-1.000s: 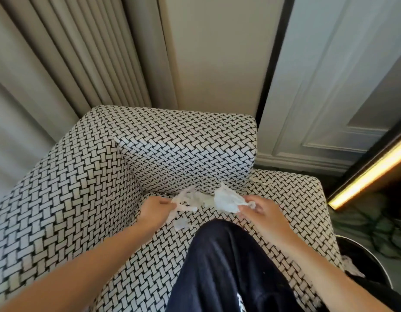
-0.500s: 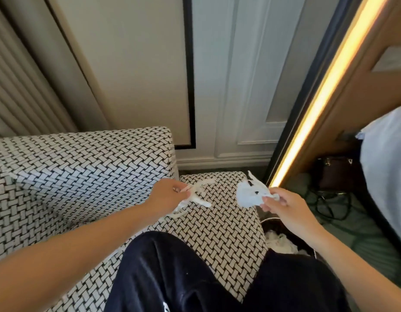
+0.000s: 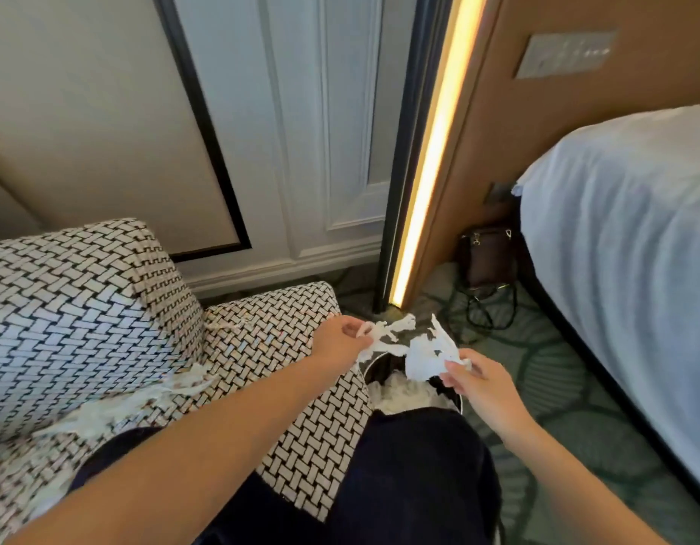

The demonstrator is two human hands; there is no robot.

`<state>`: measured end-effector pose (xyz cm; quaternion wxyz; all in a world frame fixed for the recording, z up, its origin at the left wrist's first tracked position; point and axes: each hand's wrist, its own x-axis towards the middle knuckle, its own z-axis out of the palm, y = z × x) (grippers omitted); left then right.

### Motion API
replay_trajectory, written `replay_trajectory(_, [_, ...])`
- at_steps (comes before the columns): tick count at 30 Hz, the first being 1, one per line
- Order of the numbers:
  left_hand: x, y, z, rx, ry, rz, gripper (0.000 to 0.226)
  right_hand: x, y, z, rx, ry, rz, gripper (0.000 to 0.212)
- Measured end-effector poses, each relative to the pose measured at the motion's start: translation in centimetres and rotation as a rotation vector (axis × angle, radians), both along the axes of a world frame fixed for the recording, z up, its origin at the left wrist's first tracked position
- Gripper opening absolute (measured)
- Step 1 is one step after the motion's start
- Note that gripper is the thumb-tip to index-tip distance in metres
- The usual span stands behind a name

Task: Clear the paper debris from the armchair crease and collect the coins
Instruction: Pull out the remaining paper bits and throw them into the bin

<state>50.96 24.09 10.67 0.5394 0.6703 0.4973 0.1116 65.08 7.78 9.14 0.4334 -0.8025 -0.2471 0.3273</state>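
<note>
Two hands hover over a dark waste bin (image 3: 460, 406) just beside the armchair (image 3: 262, 340). Left hand (image 3: 342, 340) pinches a torn paper strip (image 3: 385, 335); right hand (image 3: 483, 383) pinches a larger paper scrap (image 3: 425, 357) between thumb and fingers. White paper lies inside the bin. More shredded paper (image 3: 116, 407) lies along the armchair crease. A dark handbag (image 3: 488, 255) stands on the carpet beside the bed (image 3: 635, 230).
</note>
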Motion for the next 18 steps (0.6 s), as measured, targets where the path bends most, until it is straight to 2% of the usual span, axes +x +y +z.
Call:
replay_trajectory(4, [2.4,-1.5,-2.7,-0.136,0.021,0.083,0.026,0.8,-1.1,-2.1,0.019,0.092,-0.109,0.011])
replay_trajectory(8, [3.7,-2.2,-4.0,-0.297,0.006,0.098,0.034,1.9,-1.8,-3.7,-0.029,0.106,-0.162,0.014])
replay_trajectory(12, [4.0,-2.4,-4.6,-0.341,0.042,0.006,0.048,2.4,-2.0,-5.1,-0.080,0.098,-0.166,0.018])
replay_trajectory(18, [3.2,-2.4,-5.1,-0.349,0.108,-0.090,0.042,2.6,-1.2,-6.2,-0.158,0.072,-0.089,0.013])
